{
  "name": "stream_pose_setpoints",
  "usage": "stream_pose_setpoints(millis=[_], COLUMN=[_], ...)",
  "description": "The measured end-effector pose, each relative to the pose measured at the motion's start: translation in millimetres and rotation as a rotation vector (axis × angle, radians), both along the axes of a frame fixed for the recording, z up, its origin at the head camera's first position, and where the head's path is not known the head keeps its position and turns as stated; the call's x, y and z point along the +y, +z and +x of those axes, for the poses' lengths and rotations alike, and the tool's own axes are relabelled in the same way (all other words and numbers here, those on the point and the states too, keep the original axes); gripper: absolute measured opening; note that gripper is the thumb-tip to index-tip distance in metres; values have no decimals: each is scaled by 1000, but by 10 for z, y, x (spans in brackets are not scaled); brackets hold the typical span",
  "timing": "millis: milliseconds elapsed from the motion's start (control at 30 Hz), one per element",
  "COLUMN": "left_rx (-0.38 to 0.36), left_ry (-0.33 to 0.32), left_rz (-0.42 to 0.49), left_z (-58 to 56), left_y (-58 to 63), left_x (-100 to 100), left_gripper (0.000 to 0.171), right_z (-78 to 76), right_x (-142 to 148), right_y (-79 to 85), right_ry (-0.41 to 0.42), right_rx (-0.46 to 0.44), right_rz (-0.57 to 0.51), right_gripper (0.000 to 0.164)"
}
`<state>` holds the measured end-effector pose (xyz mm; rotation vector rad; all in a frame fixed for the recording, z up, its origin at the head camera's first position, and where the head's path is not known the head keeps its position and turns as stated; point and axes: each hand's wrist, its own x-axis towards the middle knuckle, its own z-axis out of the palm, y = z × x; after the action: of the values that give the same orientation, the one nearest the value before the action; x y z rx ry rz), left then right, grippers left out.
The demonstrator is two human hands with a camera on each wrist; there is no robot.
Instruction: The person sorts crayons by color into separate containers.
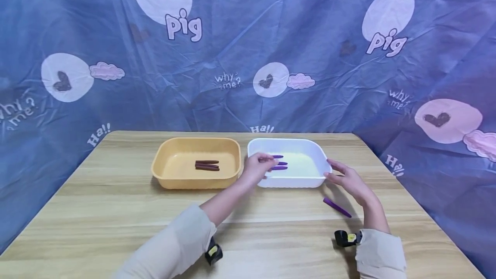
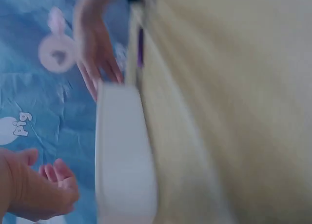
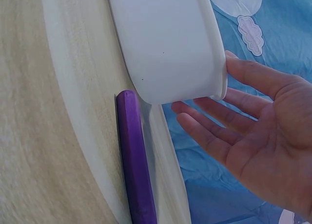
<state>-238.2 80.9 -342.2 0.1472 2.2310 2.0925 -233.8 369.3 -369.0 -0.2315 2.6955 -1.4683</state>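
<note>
My left hand [image 1: 256, 170] hovers over the left end of a white plastic bin [image 1: 294, 182], its fingers loosely bent with nothing seen between them. Beside its fingertips, several slim purple sticks [image 1: 282, 168] lie side by side in the bin. My right hand [image 1: 351, 183] touches the bin's right end; in the right wrist view its fingers [image 3: 209, 136] spread, fairly straight, around the outer wall and rim. Close below that hand, another purple stick [image 1: 337, 207], faceted with a rounded end, lies slanted on the table.
Left of the white bin stands a yellow bin [image 1: 193, 183] with several dark brown sticks [image 1: 207, 168] inside. Both sit toward the back of the wood-grain table [image 1: 116, 227]. A blue printed cloth [image 1: 217, 55] hangs behind. Each wrist wears a small black camera [image 1: 346, 238].
</note>
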Motion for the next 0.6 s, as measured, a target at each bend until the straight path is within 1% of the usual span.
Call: stream_pose_setpoints(millis=[67,100,133,167,200,300,400,467,600], left_rx=[-178,-248,-302,-338,-355,-348,-317,-305,-276], left_ry=[-7,1,19,40,63,150,203,223,242], left_rz=[150,197,218,233,242,256,289,320,336], left_z=[115,169,208,243,272,310,293,275,235], left_y=[-39,-67,-103,-138,-178,-284,-365,-404,-478], left_x=[-55,-84,-105,-122,-134,-143,-140,-141,-147], left_gripper=[29,32,35,37,37,45,59,66,67], right_z=[-2,-3,-2,-1,0,4,7,6,5], right_x=[-1,-3,1,5,10,18,18,11,-13], right_y=[0,2,0,0,1,5,7,5,-2], right_ry=[3,4,5,5,3,2,2,3,1], right_rx=[0,-2,0,2,3,6,6,3,4], right_rz=[1,2,5,7,11,15,15,14,15], right_gripper=[67,67,67,67,67,67,67,67,67])
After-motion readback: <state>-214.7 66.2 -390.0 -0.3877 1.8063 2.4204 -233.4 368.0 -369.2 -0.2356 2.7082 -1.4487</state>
